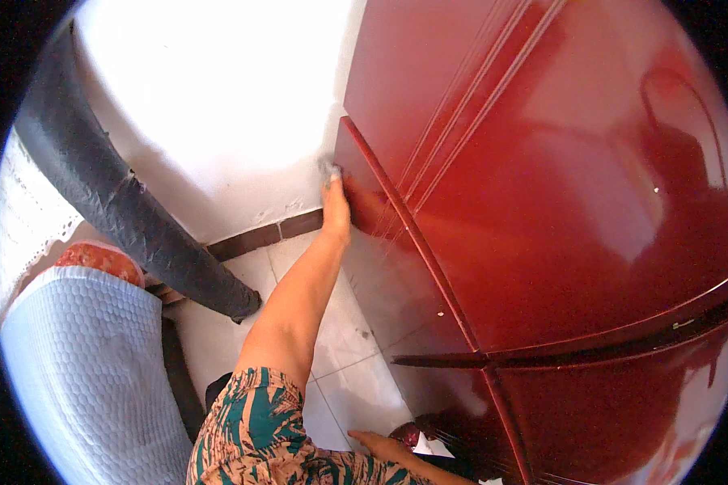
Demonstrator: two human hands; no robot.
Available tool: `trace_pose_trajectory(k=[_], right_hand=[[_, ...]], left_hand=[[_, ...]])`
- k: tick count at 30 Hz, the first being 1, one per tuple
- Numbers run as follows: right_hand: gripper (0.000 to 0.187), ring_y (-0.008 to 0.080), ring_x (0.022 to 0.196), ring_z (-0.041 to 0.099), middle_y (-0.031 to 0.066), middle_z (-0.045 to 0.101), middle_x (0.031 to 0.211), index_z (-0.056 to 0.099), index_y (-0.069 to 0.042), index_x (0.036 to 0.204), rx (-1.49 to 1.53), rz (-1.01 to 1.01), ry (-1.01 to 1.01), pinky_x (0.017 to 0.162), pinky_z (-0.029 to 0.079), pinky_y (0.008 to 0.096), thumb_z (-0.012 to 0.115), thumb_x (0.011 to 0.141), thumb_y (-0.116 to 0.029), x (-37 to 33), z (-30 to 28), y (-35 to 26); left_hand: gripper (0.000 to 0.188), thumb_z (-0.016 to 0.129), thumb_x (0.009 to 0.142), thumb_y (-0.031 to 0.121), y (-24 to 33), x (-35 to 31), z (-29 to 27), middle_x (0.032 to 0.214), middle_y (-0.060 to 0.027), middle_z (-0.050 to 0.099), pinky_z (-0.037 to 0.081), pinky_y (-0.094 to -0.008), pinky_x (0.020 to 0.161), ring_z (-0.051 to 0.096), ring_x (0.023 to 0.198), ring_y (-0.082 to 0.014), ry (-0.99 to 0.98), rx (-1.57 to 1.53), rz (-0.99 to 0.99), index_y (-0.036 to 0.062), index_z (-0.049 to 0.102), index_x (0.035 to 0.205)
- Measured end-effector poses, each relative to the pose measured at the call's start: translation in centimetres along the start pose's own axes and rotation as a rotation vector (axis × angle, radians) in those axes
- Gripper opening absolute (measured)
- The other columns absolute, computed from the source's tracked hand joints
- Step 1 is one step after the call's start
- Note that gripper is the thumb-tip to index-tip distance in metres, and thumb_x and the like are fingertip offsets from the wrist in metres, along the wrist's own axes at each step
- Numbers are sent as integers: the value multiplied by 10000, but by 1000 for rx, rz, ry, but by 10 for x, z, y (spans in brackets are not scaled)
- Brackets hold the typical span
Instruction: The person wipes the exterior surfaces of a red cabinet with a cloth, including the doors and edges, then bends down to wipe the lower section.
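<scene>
My left hand (pixel 336 202) reaches far forward to the narrow gap between the white wall and the side of a glossy dark red cabinet (pixel 574 186). Its fingers close on a small grey wad (pixel 329 168), perhaps a rag or scouring pad, pressed near the cabinet's back edge. The wad is blurred, and its exact kind does not show. Low in the picture, what appears to be my right hand (pixel 372 443) lies beside the patterned green and tan clothing (pixel 255 412). Most of its fingers are hidden.
A long tube wrapped in dark grey material (pixel 137 190) leans at the left. Below it lies a light blue quilted cover (pixel 89 364) beside a red patterned cushion (pixel 101 260). Pale floor tiles (pixel 344 356) meet a brown skirting strip (pixel 255 241). A dark cabinet ledge (pixel 445 360) juts out.
</scene>
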State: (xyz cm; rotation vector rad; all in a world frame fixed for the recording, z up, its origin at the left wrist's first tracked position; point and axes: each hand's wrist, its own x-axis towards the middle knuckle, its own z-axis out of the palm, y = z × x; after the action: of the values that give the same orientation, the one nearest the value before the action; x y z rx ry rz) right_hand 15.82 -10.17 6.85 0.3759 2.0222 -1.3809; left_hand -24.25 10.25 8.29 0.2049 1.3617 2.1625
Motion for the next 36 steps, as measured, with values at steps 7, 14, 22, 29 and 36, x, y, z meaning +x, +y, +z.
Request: trace_pose_trajectory(k=[7, 14, 22, 29, 36], right_hand=[[529, 325, 1214, 505, 214, 461, 1370, 338, -106, 1440, 55, -99, 79, 976, 422, 368, 486, 933, -110, 41, 51, 104], [479, 327, 1217, 500, 215, 471, 1362, 354, -88, 1428, 59, -238, 172, 1006, 403, 378, 443, 958, -102, 79, 95, 172], [511, 354, 1161, 536, 229, 530, 1282, 407, -59, 1377, -58, -122, 172, 960, 439, 410, 498, 961, -341, 37, 27, 72], [590, 371, 1156, 534, 219, 550, 1261, 438, -45, 1344, -95, 36, 226, 978, 427, 443, 530, 903, -426, -4, -3, 4], [626, 362, 1141, 549, 212, 560, 1258, 428, -56, 1354, -113, 111, 112, 962, 430, 429, 511, 908, -487, 9, -1, 3]], left_hand=[[815, 341, 913, 650, -93, -56, -29, 1465, -141, 362, 278, -420, 1111, 363, 1338, -295, 26, -133, -369, 33, 300, 1444], [700, 294, 968, 550, -84, -72, -37, 1480, -115, 332, 268, -412, 1107, 344, 1346, -279, 35, -119, -352, 47, 273, 1455], [757, 364, 963, 497, 91, -33, 67, 1555, -155, 128, 120, -378, 1158, 150, 1425, -284, -118, 183, 458, 11, 124, 1490], [690, 302, 989, 436, 117, -201, 114, 1554, -222, 58, 52, -460, 1150, 53, 1442, -357, -250, 538, 952, -15, 130, 1481], [737, 459, 938, 429, 76, -281, 86, 1534, -288, 12, 66, -591, 1096, 42, 1415, -472, -532, 739, 1322, 159, 95, 1519]])
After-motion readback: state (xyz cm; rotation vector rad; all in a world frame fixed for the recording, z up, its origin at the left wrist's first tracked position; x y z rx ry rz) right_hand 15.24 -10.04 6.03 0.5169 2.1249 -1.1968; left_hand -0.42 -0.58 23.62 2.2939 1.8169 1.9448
